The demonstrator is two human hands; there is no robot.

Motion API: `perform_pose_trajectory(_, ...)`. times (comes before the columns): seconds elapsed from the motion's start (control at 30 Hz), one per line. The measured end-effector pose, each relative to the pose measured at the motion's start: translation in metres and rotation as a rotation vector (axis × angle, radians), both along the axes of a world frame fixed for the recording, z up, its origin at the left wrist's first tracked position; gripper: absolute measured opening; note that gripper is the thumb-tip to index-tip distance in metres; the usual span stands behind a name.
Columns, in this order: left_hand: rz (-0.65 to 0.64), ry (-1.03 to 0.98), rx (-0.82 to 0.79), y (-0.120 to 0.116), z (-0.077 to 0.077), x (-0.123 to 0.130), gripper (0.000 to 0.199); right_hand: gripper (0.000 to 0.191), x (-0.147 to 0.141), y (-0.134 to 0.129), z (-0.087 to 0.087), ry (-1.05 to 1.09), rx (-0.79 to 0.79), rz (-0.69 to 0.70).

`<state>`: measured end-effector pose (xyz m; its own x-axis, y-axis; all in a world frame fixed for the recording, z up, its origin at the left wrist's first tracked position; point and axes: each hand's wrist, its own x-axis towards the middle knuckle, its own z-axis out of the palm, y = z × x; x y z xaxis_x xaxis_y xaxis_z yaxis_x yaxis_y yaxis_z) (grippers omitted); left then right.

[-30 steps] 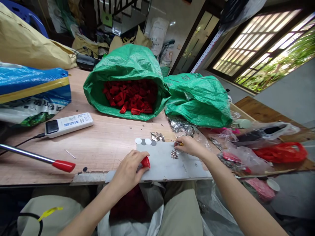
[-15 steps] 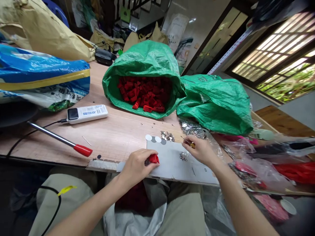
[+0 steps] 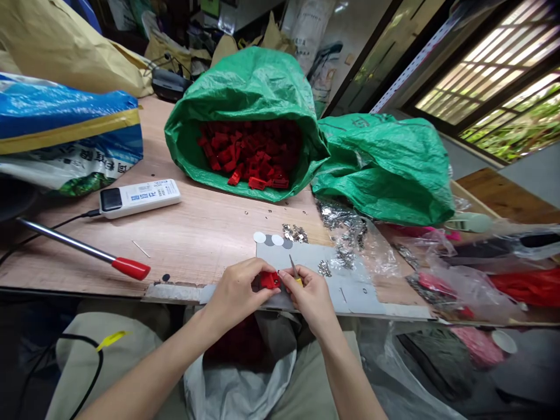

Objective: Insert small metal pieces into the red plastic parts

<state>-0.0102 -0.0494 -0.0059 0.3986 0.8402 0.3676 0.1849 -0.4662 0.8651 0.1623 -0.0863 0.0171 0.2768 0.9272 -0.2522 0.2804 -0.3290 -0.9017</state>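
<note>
Between thumb and fingers, my left hand (image 3: 240, 286) holds a small red plastic part (image 3: 269, 280) over the front edge of the grey mat (image 3: 350, 283). My right hand (image 3: 310, 294) is closed on a thin pointed tool with a yellow handle (image 3: 298, 281), its tip pointing up and away. The right fingertips are close against the right side of the red part; whether they pinch something small there cannot be made out. Small metal pieces (image 3: 324, 268) lie in a pile on the mat, and another metal pile (image 3: 295, 233) lies just behind it.
A green sack (image 3: 254, 81) full of red parts (image 3: 254, 153) lies open at the back, beside a second green sack (image 3: 385, 166). On the left are a white device (image 3: 144, 197) and a red-handled metal lever (image 3: 131, 268). Plastic bags (image 3: 459, 286) cover the right side.
My right hand has moved left from beside the metal pile to the red part, bringing the tool with it. The camera view has shifted slightly.
</note>
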Motion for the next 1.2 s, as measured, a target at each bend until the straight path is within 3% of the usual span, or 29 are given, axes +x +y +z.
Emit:
perform_pose_trajectory(0.37, 0.012, 0.001, 0.041, 0.0, -0.004, 0.001, 0.022, 0.039, 0.009, 0.003, 0.003, 0.115, -0.068, -0.005)
perform_pose_trajectory(0.67, 0.004, 0.017, 0.123, 0.002, -0.004, 0.0, 0.021, 0.035, 0.003, 0.007, 0.008, 0.022, -0.059, 0.034)
perform_pose_trajectory(0.9, -0.004, -0.001, 0.124, 0.001, -0.001, 0.0, 0.02, 0.032, 0.001, 0.007, 0.003, -0.061, -0.033, 0.03)
perform_pose_trajectory(1.1, -0.013, 0.0, 0.129, 0.001, -0.001, 0.0, 0.017, 0.027, 0.0, 0.008, 0.003, -0.121, -0.009, 0.091)
perform_pose_trajectory(1.2, -0.03, 0.01, 0.127, 0.0, 0.0, 0.0, 0.016, 0.035, 0.005, 0.008, 0.013, 0.029, -0.096, 0.187)
